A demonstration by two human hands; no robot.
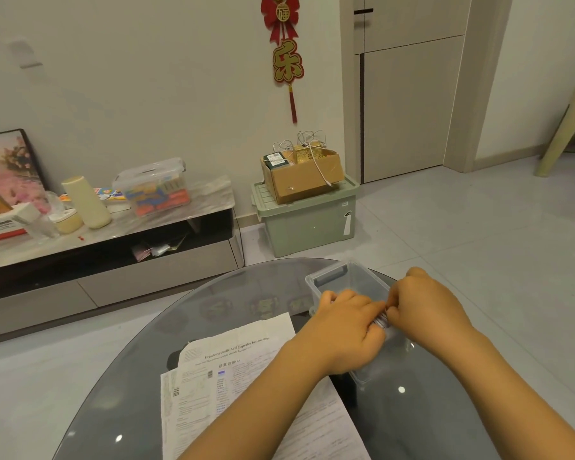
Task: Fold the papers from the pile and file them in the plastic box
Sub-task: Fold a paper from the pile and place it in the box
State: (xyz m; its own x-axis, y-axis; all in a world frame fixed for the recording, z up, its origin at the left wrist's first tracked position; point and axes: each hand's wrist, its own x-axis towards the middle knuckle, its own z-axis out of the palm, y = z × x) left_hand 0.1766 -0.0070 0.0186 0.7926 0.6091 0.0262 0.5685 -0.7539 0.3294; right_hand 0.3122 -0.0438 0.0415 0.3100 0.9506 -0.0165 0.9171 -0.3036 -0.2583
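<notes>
Both hands are meeting over the clear box [326, 279], right of frame centre.
The left hand [349, 330] and right hand [425, 310] are pinching a folded paper [380, 322] together above it; the pile [239, 376] is lying on the glass table [146, 376], lower centre.

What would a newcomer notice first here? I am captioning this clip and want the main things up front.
Two bare hands, left hand and right hand, meet over the clear plastic box on the round dark glass table, pinching a small folded paper between them. A pile of printed white leaflets lies to the left. On the far wall hangs a red and gold ornament.
</notes>
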